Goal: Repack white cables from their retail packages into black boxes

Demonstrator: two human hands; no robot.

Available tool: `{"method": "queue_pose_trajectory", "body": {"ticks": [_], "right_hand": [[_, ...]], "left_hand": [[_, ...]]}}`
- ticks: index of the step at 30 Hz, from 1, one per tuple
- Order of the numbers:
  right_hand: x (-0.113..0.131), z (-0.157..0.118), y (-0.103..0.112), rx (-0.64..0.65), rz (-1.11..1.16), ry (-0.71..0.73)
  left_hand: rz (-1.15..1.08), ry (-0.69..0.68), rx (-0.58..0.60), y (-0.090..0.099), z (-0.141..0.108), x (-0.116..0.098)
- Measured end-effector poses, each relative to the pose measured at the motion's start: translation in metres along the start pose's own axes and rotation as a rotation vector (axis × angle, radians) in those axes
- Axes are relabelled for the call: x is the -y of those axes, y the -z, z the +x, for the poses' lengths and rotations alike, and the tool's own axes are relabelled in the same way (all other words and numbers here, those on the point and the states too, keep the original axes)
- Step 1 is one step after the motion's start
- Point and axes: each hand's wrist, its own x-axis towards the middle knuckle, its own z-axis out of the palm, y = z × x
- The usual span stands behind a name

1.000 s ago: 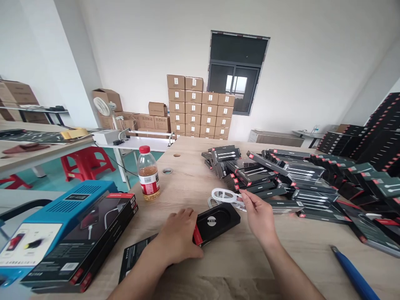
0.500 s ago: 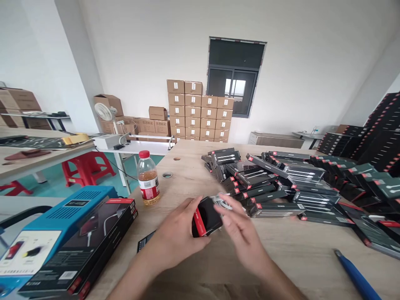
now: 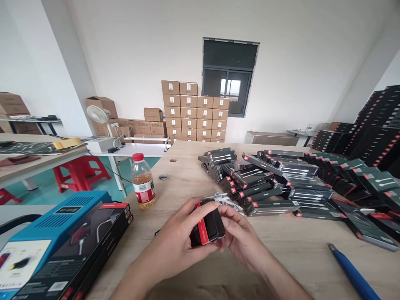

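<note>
Over the near middle of the table, my left hand [image 3: 179, 235] is wrapped round a small black box with a red band [image 3: 203, 229], thumb below and fingers over the top. At the box's right end, my right hand [image 3: 239, 229] is closed with curled fingers against its edge; some of its fingertips are hidden behind the box. White cables [image 3: 225, 200] lie on the table just beyond both hands. To their right rear spreads a heap of flat black cable boxes [image 3: 254, 177] with red corners.
A red-capped bottle [image 3: 143, 181] stands left of my hands. Further left are a blue machine [image 3: 65, 216] and larger black boxes [image 3: 103, 237]. A blue-handled tool [image 3: 353, 271] lies front right. Black boxes [image 3: 375, 125] are stacked at far right, brown cartons [image 3: 189, 112] by the wall.
My right hand has moved from above the box's far end to its right end, its fingers now curled in. The box is turned more upright. The view has shifted slightly right.
</note>
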Motion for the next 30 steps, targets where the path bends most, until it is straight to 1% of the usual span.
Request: {"method": "queue_pose_trajectory", "body": {"ticks": [2,4,7,12,14,15,17,19,20,21,22,24,27,29,30], "right_hand": [[0.002,-0.001,0.0,0.025,0.058,-0.094],[0.006,-0.002,0.0,0.054,0.075,-0.129],[0.011,-0.003,0.001,0.067,0.058,-0.12],[0.013,0.0,0.003,0.019,0.053,-0.087],[0.012,0.002,0.005,-0.019,0.064,-0.054],[0.012,0.003,0.004,-0.037,0.063,-0.023],[0.012,0.001,0.002,-0.062,-0.008,0.074],[0.011,-0.003,-0.004,-0.073,-0.222,0.194],[0.009,-0.006,-0.007,-0.08,-0.368,0.259],[0.007,-0.009,-0.01,-0.088,-0.519,0.324],[0.003,-0.011,-0.012,-0.101,-0.651,0.388],[-0.004,-0.015,-0.014,-0.134,-0.82,0.507],[-0.011,-0.015,-0.011,-0.224,-0.877,0.609],[-0.01,-0.015,-0.006,-0.275,-0.858,0.625],[-0.008,-0.015,-0.003,-0.282,-0.852,0.62]], "left_hand": [[-0.008,-0.021,0.007,0.0,-0.001,-0.003],[-0.01,-0.039,0.001,-0.002,0.0,-0.006],[-0.004,-0.055,-0.028,-0.007,0.002,-0.01],[0.018,-0.06,-0.117,-0.019,0.005,-0.01],[0.029,-0.065,-0.198,-0.022,0.006,-0.006],[0.035,-0.061,-0.266,-0.023,0.006,-0.003],[0.008,-0.008,-0.45,-0.025,0.008,0.002],[-0.116,0.115,-0.611,-0.026,0.009,0.006],[-0.205,0.18,-0.653,-0.027,0.009,0.006],[-0.297,0.23,-0.668,-0.029,0.009,0.005],[-0.378,0.259,-0.658,-0.032,0.009,0.003],[-0.48,0.262,-0.614,-0.039,0.007,-0.003],[-0.546,0.235,-0.563,-0.046,0.004,-0.012],[-0.59,0.238,-0.532,-0.046,0.003,-0.013],[-0.616,0.247,-0.506,-0.043,0.003,-0.012]]}}
